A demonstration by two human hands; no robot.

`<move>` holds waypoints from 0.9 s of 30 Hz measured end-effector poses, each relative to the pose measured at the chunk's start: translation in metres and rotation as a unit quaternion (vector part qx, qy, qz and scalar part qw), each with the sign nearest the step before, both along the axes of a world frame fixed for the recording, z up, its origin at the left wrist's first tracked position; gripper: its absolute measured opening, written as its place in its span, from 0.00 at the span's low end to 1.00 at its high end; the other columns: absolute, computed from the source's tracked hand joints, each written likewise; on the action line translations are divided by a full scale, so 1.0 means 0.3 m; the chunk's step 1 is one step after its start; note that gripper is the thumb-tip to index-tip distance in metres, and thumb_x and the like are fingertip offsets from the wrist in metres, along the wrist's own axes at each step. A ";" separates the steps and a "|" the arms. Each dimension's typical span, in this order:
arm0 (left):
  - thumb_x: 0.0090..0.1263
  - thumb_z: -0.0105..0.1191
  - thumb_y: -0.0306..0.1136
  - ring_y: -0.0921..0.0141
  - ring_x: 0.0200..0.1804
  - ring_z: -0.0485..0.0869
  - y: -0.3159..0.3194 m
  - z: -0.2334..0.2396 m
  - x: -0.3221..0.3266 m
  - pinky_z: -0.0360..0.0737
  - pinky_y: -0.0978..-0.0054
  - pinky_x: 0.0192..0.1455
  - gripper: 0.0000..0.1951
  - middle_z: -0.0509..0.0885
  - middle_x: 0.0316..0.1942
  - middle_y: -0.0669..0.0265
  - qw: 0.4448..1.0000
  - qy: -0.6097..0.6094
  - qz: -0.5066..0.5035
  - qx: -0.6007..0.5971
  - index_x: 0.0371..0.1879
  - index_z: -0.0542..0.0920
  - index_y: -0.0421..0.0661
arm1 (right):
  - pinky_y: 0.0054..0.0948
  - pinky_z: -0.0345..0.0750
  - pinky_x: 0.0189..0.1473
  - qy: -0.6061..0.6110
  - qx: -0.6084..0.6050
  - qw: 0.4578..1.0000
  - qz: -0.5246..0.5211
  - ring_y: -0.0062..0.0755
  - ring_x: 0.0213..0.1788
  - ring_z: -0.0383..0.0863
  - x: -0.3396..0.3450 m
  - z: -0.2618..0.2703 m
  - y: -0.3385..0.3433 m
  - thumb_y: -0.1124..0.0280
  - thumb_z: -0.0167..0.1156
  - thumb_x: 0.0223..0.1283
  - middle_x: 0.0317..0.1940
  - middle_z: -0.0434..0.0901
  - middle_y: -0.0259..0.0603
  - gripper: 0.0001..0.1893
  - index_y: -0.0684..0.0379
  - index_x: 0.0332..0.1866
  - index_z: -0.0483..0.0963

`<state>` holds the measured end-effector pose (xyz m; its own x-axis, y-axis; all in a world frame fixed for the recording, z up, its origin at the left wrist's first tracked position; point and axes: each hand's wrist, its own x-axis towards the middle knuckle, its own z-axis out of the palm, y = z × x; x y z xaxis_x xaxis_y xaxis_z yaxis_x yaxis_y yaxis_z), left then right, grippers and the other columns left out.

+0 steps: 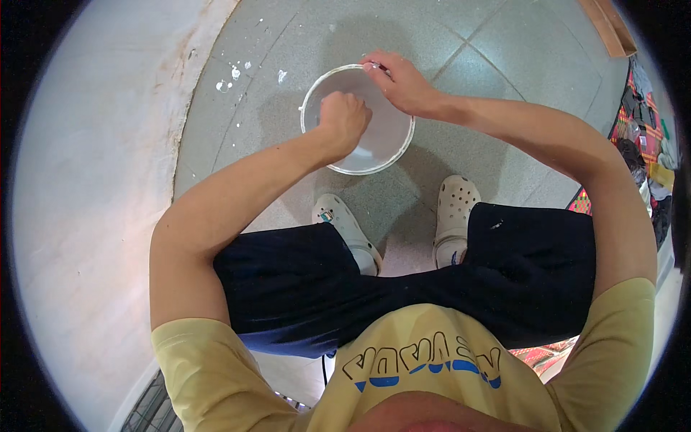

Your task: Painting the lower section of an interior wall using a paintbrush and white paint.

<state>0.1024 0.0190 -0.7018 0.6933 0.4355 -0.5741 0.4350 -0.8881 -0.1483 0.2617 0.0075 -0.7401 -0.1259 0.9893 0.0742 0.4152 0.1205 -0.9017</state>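
Observation:
A white plastic bucket (378, 154) stands on the tiled floor in front of my feet, its open top towards me. My left hand (345, 121) is over and partly within its mouth, near the left side, fingers curled downward. Its fingertips are hidden, so whether it holds something cannot be seen. At the far right part of the rim, my right hand (397, 81) grips the bucket, thumb on the near side and fingers beyond the edge. A small dark spot shows between its thumb and fingers. Whitish residue lines the rim.
White splatters (236, 73) mark the grey floor tiles (486, 65) near a pale wall (92, 162) at left. A cardboard box (610, 27) is at upper right, above a patterned mat (582, 202) with assorted items. My white clogs (459, 205) stand just behind the bucket.

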 end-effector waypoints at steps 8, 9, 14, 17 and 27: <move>0.64 0.50 0.28 0.60 0.35 0.88 -0.001 0.022 0.027 0.83 0.62 0.33 0.08 0.87 0.30 0.57 0.988 -0.144 -0.001 -0.057 0.28 0.85 0.45 | 0.35 0.74 0.50 0.021 0.005 1.000 -0.022 0.40 0.47 0.78 0.006 -0.027 0.005 0.63 0.50 0.72 0.44 0.80 0.49 0.16 0.63 0.52 0.76; 0.65 0.49 0.28 0.59 0.36 0.88 -0.008 0.029 0.020 0.83 0.61 0.34 0.09 0.87 0.31 0.56 0.985 -0.157 0.028 -0.071 0.29 0.86 0.46 | 0.35 0.74 0.50 0.016 -0.001 1.000 -0.020 0.40 0.47 0.78 0.001 -0.019 0.008 0.63 0.50 0.71 0.43 0.80 0.49 0.16 0.63 0.52 0.76; 0.65 0.48 0.30 0.54 0.35 0.87 -0.060 -0.008 -0.014 0.82 0.57 0.36 0.10 0.86 0.31 0.52 0.968 -0.188 0.114 -0.124 0.32 0.84 0.42 | 0.37 0.74 0.50 0.021 -0.003 1.000 -0.022 0.42 0.45 0.78 0.000 0.001 0.008 0.63 0.51 0.71 0.41 0.80 0.49 0.15 0.62 0.51 0.76; 0.65 0.49 0.31 0.53 0.35 0.87 -0.065 0.017 -0.015 0.82 0.56 0.37 0.10 0.86 0.31 0.51 0.973 -0.143 0.109 -0.143 0.33 0.84 0.41 | 0.38 0.74 0.50 0.006 0.009 1.000 -0.019 0.43 0.45 0.77 0.005 -0.005 0.007 0.63 0.51 0.70 0.40 0.80 0.49 0.15 0.62 0.49 0.76; 0.60 0.55 0.30 0.65 0.34 0.88 0.002 0.007 0.005 0.80 0.68 0.30 0.06 0.86 0.28 0.61 1.000 -0.018 -0.015 0.016 0.25 0.85 0.50 | 0.41 0.73 0.49 0.026 0.010 0.999 -0.025 0.48 0.44 0.77 -0.007 -0.002 0.004 0.63 0.52 0.68 0.40 0.81 0.51 0.15 0.63 0.46 0.78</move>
